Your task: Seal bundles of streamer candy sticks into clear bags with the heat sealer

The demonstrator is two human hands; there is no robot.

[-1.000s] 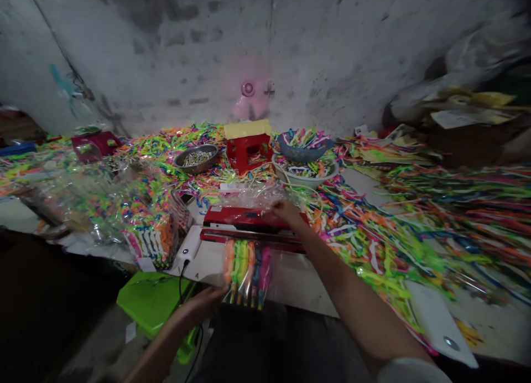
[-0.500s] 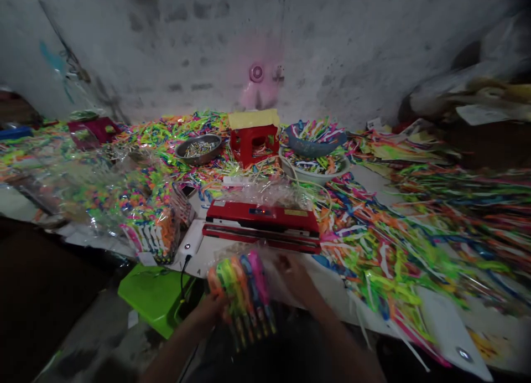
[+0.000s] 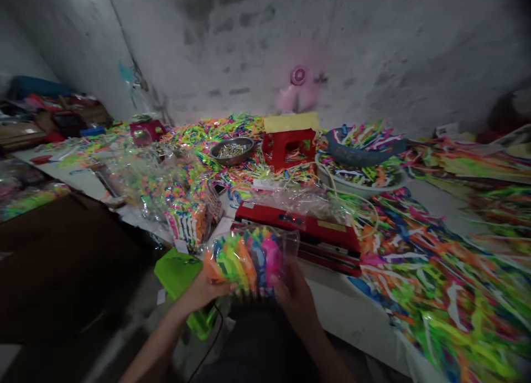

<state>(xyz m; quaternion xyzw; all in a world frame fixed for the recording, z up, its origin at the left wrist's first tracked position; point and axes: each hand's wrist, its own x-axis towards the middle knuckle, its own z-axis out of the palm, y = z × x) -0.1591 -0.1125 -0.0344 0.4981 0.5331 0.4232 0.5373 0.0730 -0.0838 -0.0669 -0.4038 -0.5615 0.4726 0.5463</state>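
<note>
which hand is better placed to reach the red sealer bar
Probably the right hand: it grips the clear packet of neon sticks on the side nearest the red sealing machine. The left hand is farther, beside the green stool.

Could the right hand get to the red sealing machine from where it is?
Probably yes: the right hand grips the clear packet just in front of the red sealing machine, nothing between, but it is occupied.

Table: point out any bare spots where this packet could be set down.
Bare white table shows in front of the red sealer, right of the right hand. Another clear strip lies right of the white bowl. Elsewhere colourful strips and bagged packs crowd it.
</note>
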